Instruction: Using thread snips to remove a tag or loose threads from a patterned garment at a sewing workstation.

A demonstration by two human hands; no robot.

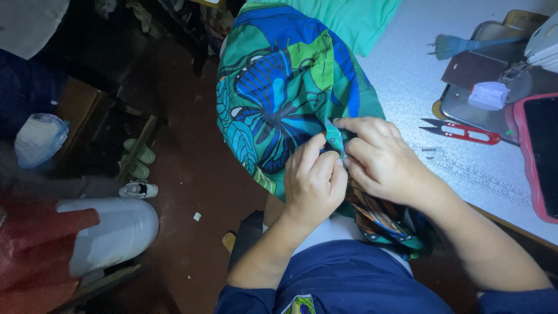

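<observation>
View from above, looking down at a seated person's two bare hands working a piece of printed fabric (279, 99). The fabric is bright green and blue with a large butterfly and leaf pattern. It drapes from the near left edge of a pale speckled bench (407, 81) down over the person's lap, with a bunched part showing orange stripes hanging below the hands.

The left hand (313, 180) is in the middle of the view, fingers curled and its grip pressed together, pinching a small fold of the fabric at its near edge. The right hand (381, 160) sits just beside it, touching it, with the forefinger and thumb closed on the same fold from the right. Both hands meet at one spot on the cloth.

On the bench, to the right of the hands, lie small thread snips with red handles (462, 132), near a printed ruler strip (482, 174). Farther right is the metal base plate of a sewing machine (488, 87) and a red-edged dark panel (537, 157) at the far right edge.

To the left, the dark floor (186, 174) holds a white plastic container (116, 229) and a pair of pale green sandals (138, 160).
</observation>
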